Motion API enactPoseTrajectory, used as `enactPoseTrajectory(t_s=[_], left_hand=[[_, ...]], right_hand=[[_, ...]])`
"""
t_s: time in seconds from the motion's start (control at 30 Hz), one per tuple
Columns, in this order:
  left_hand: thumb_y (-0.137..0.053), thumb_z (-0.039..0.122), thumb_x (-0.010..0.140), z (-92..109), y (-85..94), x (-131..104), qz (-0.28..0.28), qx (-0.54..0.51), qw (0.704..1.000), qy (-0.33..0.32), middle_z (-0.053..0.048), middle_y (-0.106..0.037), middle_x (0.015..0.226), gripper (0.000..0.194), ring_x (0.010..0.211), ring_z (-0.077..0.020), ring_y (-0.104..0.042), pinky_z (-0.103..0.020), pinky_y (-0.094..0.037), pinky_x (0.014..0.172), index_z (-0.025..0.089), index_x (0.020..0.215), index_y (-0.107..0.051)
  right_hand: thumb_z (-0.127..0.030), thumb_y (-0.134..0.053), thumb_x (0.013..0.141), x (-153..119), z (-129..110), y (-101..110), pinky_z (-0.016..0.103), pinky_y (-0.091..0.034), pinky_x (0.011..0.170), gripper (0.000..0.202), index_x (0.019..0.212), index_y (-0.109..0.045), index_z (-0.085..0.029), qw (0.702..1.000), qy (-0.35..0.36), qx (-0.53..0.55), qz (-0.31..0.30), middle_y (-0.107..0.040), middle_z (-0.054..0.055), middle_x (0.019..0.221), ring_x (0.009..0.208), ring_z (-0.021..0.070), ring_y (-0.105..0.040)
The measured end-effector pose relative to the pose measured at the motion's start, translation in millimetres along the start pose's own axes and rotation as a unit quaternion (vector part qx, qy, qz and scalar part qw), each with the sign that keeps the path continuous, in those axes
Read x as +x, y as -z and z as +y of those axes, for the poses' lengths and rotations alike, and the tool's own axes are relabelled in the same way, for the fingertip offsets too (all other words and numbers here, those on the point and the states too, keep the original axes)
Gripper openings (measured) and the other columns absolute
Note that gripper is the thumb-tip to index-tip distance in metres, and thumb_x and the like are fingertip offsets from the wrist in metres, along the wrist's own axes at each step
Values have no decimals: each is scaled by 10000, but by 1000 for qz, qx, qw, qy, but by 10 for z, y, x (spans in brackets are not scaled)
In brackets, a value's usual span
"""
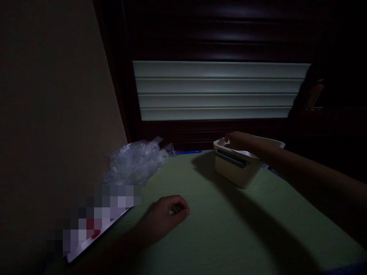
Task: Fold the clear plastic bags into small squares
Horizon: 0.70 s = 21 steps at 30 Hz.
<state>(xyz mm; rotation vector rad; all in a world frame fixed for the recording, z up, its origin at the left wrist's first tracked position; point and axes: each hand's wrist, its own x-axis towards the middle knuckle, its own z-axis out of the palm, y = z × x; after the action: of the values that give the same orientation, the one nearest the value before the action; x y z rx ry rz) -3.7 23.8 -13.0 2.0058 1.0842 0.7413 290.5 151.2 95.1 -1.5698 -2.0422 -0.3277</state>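
A cream plastic bin (233,173) with a grey side handle (231,158) stands on the pale green surface (200,236). My right hand (236,140) reaches over its rim, fingers bent down into the opening. Something whitish shows below the wrist inside; what the fingertips grip is too dark to make out. Lower and to the left, my left hand (169,214) hovers over or rests on the green surface. Its fingers are curled, with thumb and forefinger tips together and nothing visible between them.
Crumpled clear plastic bags (137,160) are heaped against the left wall (57,95). A pixelated white flat item with a red mark (96,233) lies nearer me. Behind is a dark wooden panel with white slats (220,91). The light is dim.
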Motion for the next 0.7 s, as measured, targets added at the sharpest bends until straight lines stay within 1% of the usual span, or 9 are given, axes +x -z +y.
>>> enactPoseTrajectory(t_s=[0.1,0.13,0.2,0.3,0.4,0.5,0.6,0.67,0.7], left_hand=[[-467,173,803,8,17,-34,48,151,985,-63,-32,-597,795,121,785,-172,-551,-271,-425,730,172,766,-582],[-461,160,801,4,30,-44,66,214,972,-75,-44,-596,838,125,829,-188,-545,-294,-421,766,173,797,-585],[-473,189,807,-18,62,-60,94,316,942,-58,-83,-591,954,157,938,-235,-523,-357,-405,839,159,909,-588],[-467,288,838,-59,97,-71,107,401,910,-1,-164,-543,1131,304,1085,-306,-465,-446,-357,922,97,1052,-566],[-409,342,875,-65,100,-78,90,436,895,19,-184,-512,1206,374,1146,-315,-431,-460,-327,957,84,1106,-551],[-395,354,882,-31,91,-81,78,444,892,31,-179,-513,1217,383,1155,-310,-433,-447,-328,962,93,1114,-553],[-393,345,880,9,88,-79,72,444,892,39,-195,-515,1207,392,1141,-324,-442,-458,-335,952,73,1106,-561],[-388,343,882,24,91,-76,69,444,893,39,-199,-519,1197,400,1129,-329,-449,-464,-341,944,64,1111,-560],[-385,345,882,28,92,-76,68,445,892,37,-198,-521,1193,403,1124,-330,-450,-466,-343,942,64,1114,-559]], right_hand=[[-292,-518,886,90,-214,142,377,-492,737,236,1062,-559,-142,997,-12,-68,-21,-591,71,1033,871,192,-593],[-253,-479,898,120,-318,188,377,-473,722,206,1002,-585,-111,997,-5,-82,-11,-608,117,972,862,227,-597],[-197,-374,917,158,-557,250,367,-436,716,246,1002,-578,-90,995,30,-99,11,-603,174,969,892,270,-587],[-182,-329,910,134,-928,208,346,-401,727,278,1043,-558,-97,989,109,-101,20,-587,179,1017,931,278,-560],[-181,-360,904,47,-1231,-43,299,-399,730,257,1058,-558,-127,976,202,-81,-17,-598,141,1025,921,234,-563],[-123,-410,878,-24,-1440,-432,273,-415,742,260,1096,-550,-148,957,276,-57,-65,-608,106,1041,919,202,-574],[-119,-440,883,-30,-1576,-823,285,-430,789,271,1131,-542,-157,942,318,-36,-102,-615,90,1049,956,198,-576],[-118,-440,896,-4,-1639,-1032,313,-436,831,310,1198,-497,-156,937,329,-22,-112,-582,93,1130,1005,196,-559],[-152,-460,901,11,-1664,-1116,350,-445,841,317,1217,-479,-159,937,331,-17,-114,-558,92,1168,1017,204,-553]])
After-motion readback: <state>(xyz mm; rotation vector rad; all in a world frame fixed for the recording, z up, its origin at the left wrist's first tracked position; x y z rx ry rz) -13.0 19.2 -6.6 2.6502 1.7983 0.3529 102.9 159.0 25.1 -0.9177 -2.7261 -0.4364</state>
